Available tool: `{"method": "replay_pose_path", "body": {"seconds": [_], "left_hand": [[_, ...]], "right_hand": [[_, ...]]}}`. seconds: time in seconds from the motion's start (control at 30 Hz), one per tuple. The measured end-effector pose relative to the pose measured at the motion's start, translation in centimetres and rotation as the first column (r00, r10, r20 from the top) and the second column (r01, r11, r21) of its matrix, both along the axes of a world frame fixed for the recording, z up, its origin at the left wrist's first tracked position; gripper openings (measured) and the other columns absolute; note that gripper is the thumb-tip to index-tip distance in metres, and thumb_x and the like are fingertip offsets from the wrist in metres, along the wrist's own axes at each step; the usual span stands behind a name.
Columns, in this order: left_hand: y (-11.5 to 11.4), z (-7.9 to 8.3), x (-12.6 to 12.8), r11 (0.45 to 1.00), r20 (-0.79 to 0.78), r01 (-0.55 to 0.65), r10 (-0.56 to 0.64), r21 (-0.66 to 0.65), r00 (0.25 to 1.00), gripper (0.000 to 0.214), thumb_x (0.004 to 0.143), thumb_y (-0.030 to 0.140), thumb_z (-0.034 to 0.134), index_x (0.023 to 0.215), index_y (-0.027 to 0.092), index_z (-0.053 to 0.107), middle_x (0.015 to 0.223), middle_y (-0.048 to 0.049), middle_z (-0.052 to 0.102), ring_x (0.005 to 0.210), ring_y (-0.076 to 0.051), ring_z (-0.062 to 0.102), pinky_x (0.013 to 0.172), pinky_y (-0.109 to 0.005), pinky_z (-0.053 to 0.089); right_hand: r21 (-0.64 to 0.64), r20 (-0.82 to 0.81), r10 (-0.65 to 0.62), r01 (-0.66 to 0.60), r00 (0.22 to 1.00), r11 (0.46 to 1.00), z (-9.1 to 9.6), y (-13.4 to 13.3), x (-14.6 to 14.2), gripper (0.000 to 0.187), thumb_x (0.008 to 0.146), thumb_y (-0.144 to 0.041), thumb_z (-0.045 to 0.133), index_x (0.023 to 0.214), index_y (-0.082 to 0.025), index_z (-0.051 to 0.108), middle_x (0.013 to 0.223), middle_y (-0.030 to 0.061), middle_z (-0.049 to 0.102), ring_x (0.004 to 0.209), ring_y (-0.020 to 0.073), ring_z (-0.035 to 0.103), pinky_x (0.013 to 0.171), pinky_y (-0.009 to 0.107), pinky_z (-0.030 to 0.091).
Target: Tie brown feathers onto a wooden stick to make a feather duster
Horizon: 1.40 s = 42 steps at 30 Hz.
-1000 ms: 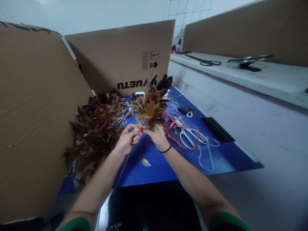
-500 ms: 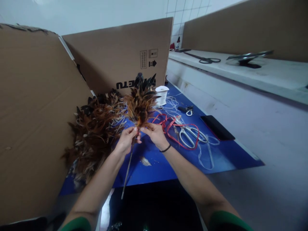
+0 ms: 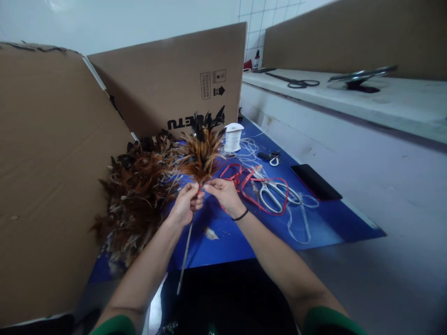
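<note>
My left hand (image 3: 186, 206) is closed around the thin stick (image 3: 184, 258) of a brown and black feather duster (image 3: 201, 153), gripping just under the feather head. My right hand (image 3: 223, 195) pinches the same spot from the right, fingers pressed on the base of the feathers where a bit of red strap (image 3: 244, 179) shows. The feather head points up and away, the stick runs down toward me. A black band sits on my right wrist.
A heap of loose brown feathers (image 3: 139, 190) lies left on the blue mat (image 3: 314, 223). White scissors (image 3: 275, 195), white cord, a spool (image 3: 233, 136), a small tool and a black phone (image 3: 316, 182) lie right. Cardboard panels (image 3: 56, 163) wall the left and back.
The feather head swung from leaning right to upright and slightly left, uncovering the white spool. Both hands stayed pinched at its base; the stick now hangs straighter below my left hand.
</note>
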<state>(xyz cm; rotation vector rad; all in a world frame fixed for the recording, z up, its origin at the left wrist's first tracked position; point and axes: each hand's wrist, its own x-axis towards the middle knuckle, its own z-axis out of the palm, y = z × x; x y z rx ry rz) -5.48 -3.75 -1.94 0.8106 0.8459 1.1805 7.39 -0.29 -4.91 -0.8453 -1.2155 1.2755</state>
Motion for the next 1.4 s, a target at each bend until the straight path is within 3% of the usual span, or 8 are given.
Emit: {"method": "replay_pose_path", "body": {"seconds": [0.13, 0.33, 0.53, 0.9, 1.07, 1.2, 1.4], "left_hand": [[0.0, -0.2, -0.1, 0.999, -0.048, 0.006, -0.004, 0.048, 0.999, 0.031, 0.072, 0.033, 0.069, 0.075, 0.016, 0.044, 0.058, 0.0057, 0.045, 0.037, 0.002, 0.023, 0.037, -0.013, 0.012], [0.1, -0.1, 0.1, 0.995, -0.118, -0.060, 0.069, 0.080, 0.991, 0.036, 0.067, 0.042, 0.070, 0.068, 0.014, 0.047, 0.053, 0.0052, 0.041, 0.039, -0.002, 0.034, 0.035, -0.014, 0.017], [-0.3, 0.4, 0.6, 0.994, -0.210, -0.076, 0.091, 0.076, 0.973, 0.042, 0.069, 0.051, 0.065, 0.062, 0.013, 0.050, 0.040, 0.0043, 0.039, 0.034, -0.003, 0.028, 0.036, -0.016, 0.012], [-0.5, 0.5, 1.3, 0.994, -0.222, -0.081, 0.095, 0.073, 0.970, 0.039, 0.071, 0.048, 0.065, 0.060, 0.014, 0.049, 0.041, 0.0060, 0.036, 0.035, -0.003, 0.027, 0.037, -0.017, 0.015], [-0.3, 0.5, 1.3, 0.996, -0.179, -0.076, 0.084, 0.054, 0.980, 0.038, 0.071, 0.046, 0.065, 0.060, 0.014, 0.047, 0.041, 0.0070, 0.033, 0.035, -0.002, 0.025, 0.038, -0.016, 0.015], [-0.2, 0.7, 1.4, 0.995, -0.119, -0.094, 0.096, 0.029, 0.988, 0.035, 0.069, 0.044, 0.068, 0.064, 0.013, 0.051, 0.046, 0.0065, 0.035, 0.037, -0.002, 0.026, 0.038, -0.016, 0.015], [-0.4, 0.8, 1.1, 0.996, -0.139, -0.086, 0.087, 0.018, 0.986, 0.031, 0.067, 0.038, 0.071, 0.075, 0.010, 0.058, 0.050, 0.0071, 0.032, 0.041, -0.001, 0.024, 0.039, -0.014, 0.013]], "right_hand": [[0.067, 0.078, -0.005, 0.000, 0.997, 0.998, 0.5, -0.6, 0.2, 0.024, 0.069, -0.037, 0.067, 0.072, -0.014, 0.065, 0.049, -0.0054, 0.042, 0.046, 0.0054, 0.025, 0.044, 0.022, 0.019], [0.123, 0.142, -0.040, 0.022, 0.989, 0.992, 0.8, -1.1, 0.5, 0.021, 0.072, -0.037, 0.063, 0.073, -0.017, 0.063, 0.048, -0.0074, 0.031, 0.045, 0.0062, 0.023, 0.044, 0.023, 0.018], [0.180, 0.166, -0.107, 0.076, 0.980, 0.981, 0.9, -1.5, 0.8, 0.018, 0.074, -0.036, 0.062, 0.075, -0.018, 0.061, 0.048, -0.0083, 0.027, 0.045, 0.0064, 0.022, 0.045, 0.023, 0.020], [0.169, 0.147, -0.206, 0.181, 0.967, 0.969, 1.2, -1.6, 0.9, 0.021, 0.072, -0.039, 0.063, 0.069, -0.018, 0.060, 0.047, -0.0082, 0.026, 0.044, 0.0059, 0.020, 0.044, 0.023, 0.019], [0.260, 0.179, -0.237, 0.186, 0.955, 0.947, 1.1, -2.1, 0.8, 0.018, 0.074, -0.036, 0.063, 0.075, -0.019, 0.068, 0.047, -0.0054, 0.039, 0.044, 0.0072, 0.028, 0.045, 0.023, 0.026], [0.408, 0.220, -0.241, 0.135, 0.945, 0.903, 0.7, -2.5, 0.8, 0.014, 0.075, -0.033, 0.063, 0.078, -0.022, 0.072, 0.070, 0.0025, 0.066, 0.056, 0.0123, 0.052, 0.058, 0.026, 0.041], [0.540, 0.350, -0.202, -0.021, 0.914, 0.841, 0.3, -2.4, 1.0, 0.015, 0.080, -0.028, 0.058, 0.084, -0.026, 0.073, 0.078, 0.0039, 0.070, 0.069, 0.0163, 0.062, 0.071, 0.030, 0.046]]}}
